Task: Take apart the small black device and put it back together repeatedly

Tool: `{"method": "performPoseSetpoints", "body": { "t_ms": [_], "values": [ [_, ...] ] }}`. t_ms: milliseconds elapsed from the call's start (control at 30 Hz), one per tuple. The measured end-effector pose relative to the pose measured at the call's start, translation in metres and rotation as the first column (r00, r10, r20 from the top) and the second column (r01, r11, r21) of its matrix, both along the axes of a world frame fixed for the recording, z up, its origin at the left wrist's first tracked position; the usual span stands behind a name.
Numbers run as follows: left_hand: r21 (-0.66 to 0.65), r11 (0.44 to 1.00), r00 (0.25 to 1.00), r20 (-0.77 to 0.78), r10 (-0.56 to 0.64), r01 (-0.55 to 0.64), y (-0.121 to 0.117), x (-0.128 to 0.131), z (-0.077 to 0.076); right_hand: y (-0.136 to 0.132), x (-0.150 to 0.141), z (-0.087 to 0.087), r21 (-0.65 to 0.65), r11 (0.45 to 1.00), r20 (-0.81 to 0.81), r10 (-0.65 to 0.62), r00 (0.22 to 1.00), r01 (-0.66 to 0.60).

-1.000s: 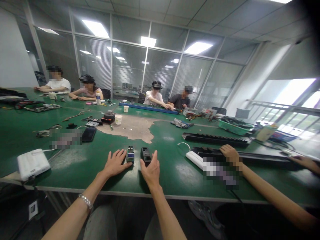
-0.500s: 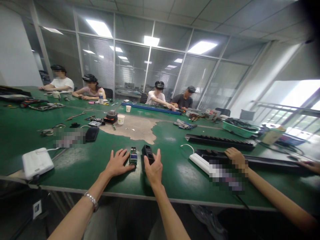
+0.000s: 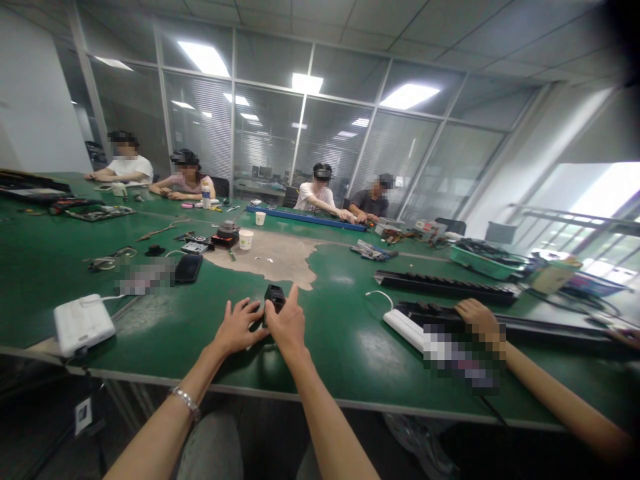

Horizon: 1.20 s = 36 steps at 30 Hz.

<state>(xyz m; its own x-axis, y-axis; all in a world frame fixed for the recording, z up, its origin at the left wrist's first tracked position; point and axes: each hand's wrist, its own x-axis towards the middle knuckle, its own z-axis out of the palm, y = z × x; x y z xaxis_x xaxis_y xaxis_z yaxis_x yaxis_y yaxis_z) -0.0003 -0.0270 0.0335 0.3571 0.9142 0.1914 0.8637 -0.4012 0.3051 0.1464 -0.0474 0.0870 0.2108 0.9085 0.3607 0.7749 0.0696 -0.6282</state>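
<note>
On the green table (image 3: 345, 360), a black box-like housing (image 3: 275, 295) stands in front of me. My right hand (image 3: 289, 325) grips it from the right, thumb on its near side and index finger stretched forward. My left hand (image 3: 239, 328) lies open at its left, fingers spread, with the fingertips against or close beside the housing. The small green circuit board is hidden now behind my hands and the housing.
Left are a white box (image 3: 84, 325) and a dark phone (image 3: 189, 268). Right, a person's hand (image 3: 480, 320) rests on a long black rail (image 3: 545, 327), near a white strip (image 3: 403, 329). Paper cups (image 3: 245, 239) and a teal basket (image 3: 487, 259) stand farther back. Several people sit opposite.
My right hand has brought the black housing leftward to where the circuit board stood by my left hand. The board has gone out of sight. The view has shifted slightly.
</note>
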Motion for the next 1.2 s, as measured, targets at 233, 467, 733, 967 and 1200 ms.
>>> {"method": "performPoseSetpoints", "body": {
  "t_ms": [233, 467, 733, 967, 1200],
  "values": [
    [0.019, 0.999, 1.000, 0.010, 0.027, -0.027, 0.001, -0.002, -0.003, -0.010, -0.005, -0.021, -0.016, 1.000, 0.109, 0.020, 0.994, -0.018],
    [0.029, 0.998, 0.998, -0.027, 0.056, -0.055, 0.002, 0.001, -0.007, -0.014, -0.004, -0.040, -0.001, 1.000, 0.131, 0.018, 0.991, -0.018],
    [0.006, 1.000, 0.994, -0.106, 0.024, -0.024, 0.000, 0.001, -0.005, -0.014, -0.003, -0.034, -0.010, 1.000, 0.114, 0.002, 0.993, -0.001],
    [0.007, 1.000, 0.995, -0.098, 0.027, -0.027, 0.001, 0.001, -0.006, -0.015, -0.009, -0.045, -0.003, 0.999, 0.139, -0.051, 0.989, 0.052],
    [0.016, 0.999, 0.997, -0.071, 0.033, -0.032, 0.004, 0.000, -0.011, -0.014, -0.008, -0.040, 0.049, 0.999, 0.054, -0.026, 0.998, 0.023]
  ]
}}
